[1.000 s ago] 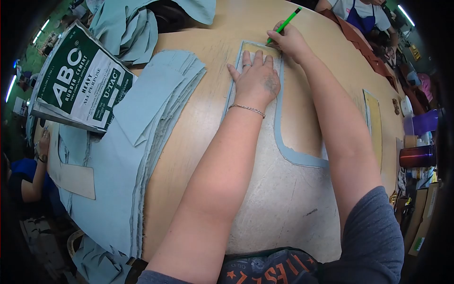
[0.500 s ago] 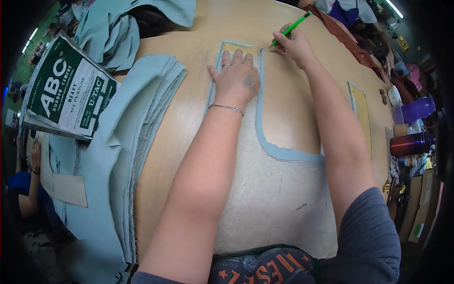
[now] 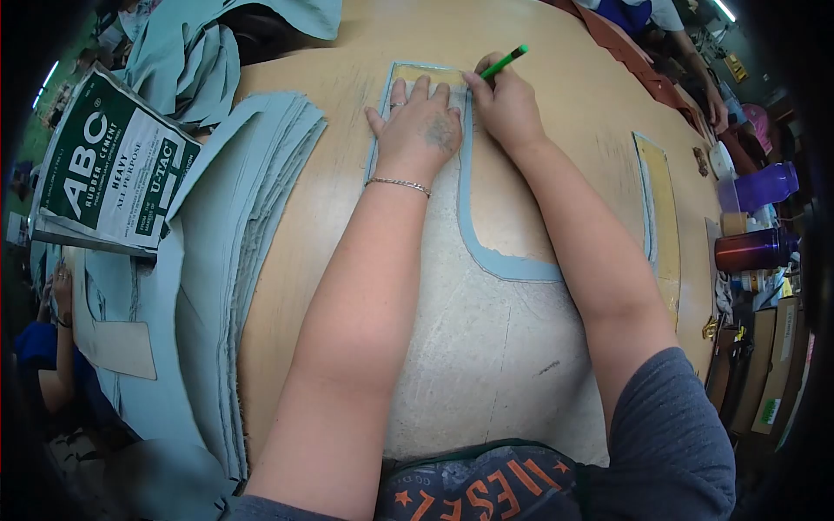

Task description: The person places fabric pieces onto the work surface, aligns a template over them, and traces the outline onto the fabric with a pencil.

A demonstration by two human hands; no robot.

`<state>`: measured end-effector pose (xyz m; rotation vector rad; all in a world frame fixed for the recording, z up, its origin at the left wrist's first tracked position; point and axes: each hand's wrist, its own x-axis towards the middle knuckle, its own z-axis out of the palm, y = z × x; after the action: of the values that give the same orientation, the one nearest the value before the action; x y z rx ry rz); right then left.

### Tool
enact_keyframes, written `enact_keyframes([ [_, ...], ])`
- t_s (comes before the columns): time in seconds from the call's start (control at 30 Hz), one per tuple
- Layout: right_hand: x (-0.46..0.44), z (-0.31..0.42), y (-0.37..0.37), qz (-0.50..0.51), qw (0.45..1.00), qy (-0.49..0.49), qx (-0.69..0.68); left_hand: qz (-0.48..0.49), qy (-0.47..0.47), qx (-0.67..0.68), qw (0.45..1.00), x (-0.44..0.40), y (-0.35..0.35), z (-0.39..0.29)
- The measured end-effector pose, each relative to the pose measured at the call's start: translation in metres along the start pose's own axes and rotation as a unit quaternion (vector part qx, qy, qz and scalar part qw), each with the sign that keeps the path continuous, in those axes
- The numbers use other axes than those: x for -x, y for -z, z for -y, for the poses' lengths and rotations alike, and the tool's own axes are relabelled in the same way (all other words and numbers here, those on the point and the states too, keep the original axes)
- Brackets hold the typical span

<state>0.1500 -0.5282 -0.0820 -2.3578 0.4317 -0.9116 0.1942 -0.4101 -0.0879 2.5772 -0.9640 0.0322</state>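
Note:
My left hand [image 3: 421,130] lies flat with its fingers spread on the narrow upper arm of a pale grey pattern template [image 3: 486,365]. Yellow strips edge the template at its top and far right. Beneath it, a light blue sheet of material [image 3: 512,267] shows as a border around the inner curve. In my right hand [image 3: 511,108] is a green pencil [image 3: 504,62], pinched between thumb and fingers at the template's upper right edge. Its tip is hidden behind the fingers.
Left stand a stack of blue cut pieces [image 3: 252,200] and an ABC rubber cement can [image 3: 113,165]. More blue material [image 3: 191,61] lies at the back. Brown strips [image 3: 625,61], a purple cup [image 3: 769,185] and a dark tumbler [image 3: 754,250] line the right side. Other people are nearby.
My right hand has moved left and down, bringing the pencil to the template's edge. My left hand stays flat on the template; the whole view has shifted slightly.

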Motion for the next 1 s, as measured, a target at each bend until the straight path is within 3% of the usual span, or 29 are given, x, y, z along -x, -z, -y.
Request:
enact_keyframes([
  [0.17, 0.075, 0.049, 0.031, 0.084, 0.996, 0.043, -0.01, -0.01, -0.002, 0.013, 1.0, 0.0, -0.002, 0.002],
  [0.2, 0.091, 0.057, 0.039, 0.097, 0.99, 0.099, -0.019, -0.015, -0.004, 0.027, 0.999, 0.0, -0.002, 0.002],
  [0.3, 0.131, 0.073, 0.06, 0.144, 0.979, 0.134, -0.051, -0.023, -0.007, 0.027, 0.999, 0.001, -0.003, 0.004],
  [0.43, 0.157, 0.069, 0.106, 0.19, 0.979, 0.029, -0.061, -0.02, -0.009, -0.004, 1.0, -0.001, -0.003, 0.003],
  [0.63, 0.189, 0.012, 0.188, 0.092, 0.974, -0.191, -0.078, 0.009, 0.005, -0.041, 0.999, -0.003, 0.001, 0.0],
  [0.73, 0.201, -0.023, 0.226, 0.041, 0.963, -0.243, -0.106, 0.02, 0.013, -0.049, 0.999, -0.004, 0.003, -0.002],
  [0.9, 0.167, -0.08, 0.257, 0.091, 0.943, -0.27, -0.173, 0.025, 0.015, -0.065, 0.997, -0.006, 0.001, -0.002],
  [1.0, 0.124, -0.099, 0.259, 0.124, 0.935, -0.303, -0.138, 0.028, 0.016, -0.071, 0.997, -0.006, 0.002, -0.002],
])
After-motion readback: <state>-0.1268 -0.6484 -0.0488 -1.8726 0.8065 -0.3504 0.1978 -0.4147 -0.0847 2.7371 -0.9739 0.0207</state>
